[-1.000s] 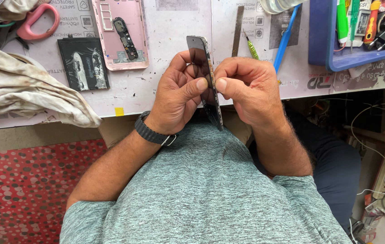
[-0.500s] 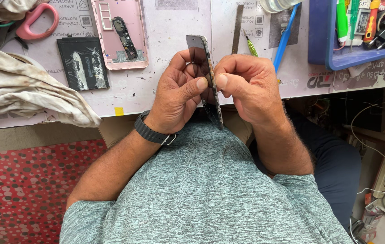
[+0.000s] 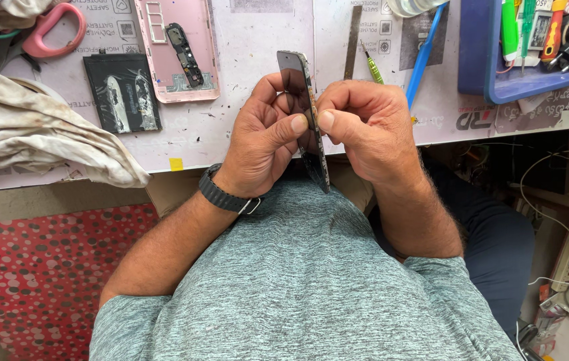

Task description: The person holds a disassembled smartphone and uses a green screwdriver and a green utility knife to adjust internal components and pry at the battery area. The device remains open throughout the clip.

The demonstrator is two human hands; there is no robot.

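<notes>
A dark phone screen panel [image 3: 296, 77] stands on edge between my two hands, above my chest and just in front of the work mat. My left hand [image 3: 261, 144] wraps it from the left, thumb pressed on its near edge. My right hand [image 3: 364, 127] pinches the same edge from the right, thumb tip against the left thumb. A black watch strap [image 3: 221, 194] sits on my left wrist. The panel's lower end [image 3: 321, 177] pokes out below my hands.
On the white mat [image 3: 251, 47] lie a pink phone back shell [image 3: 177, 47], a black battery [image 3: 122, 92], a metal ruler [image 3: 352, 41], a green-tipped screwdriver [image 3: 372, 67] and a blue tool [image 3: 423, 57]. A blue tray [image 3: 481, 73] of tools is at right, a stained cloth [image 3: 44, 140] at left, pink-handled pliers [image 3: 50, 33] top left.
</notes>
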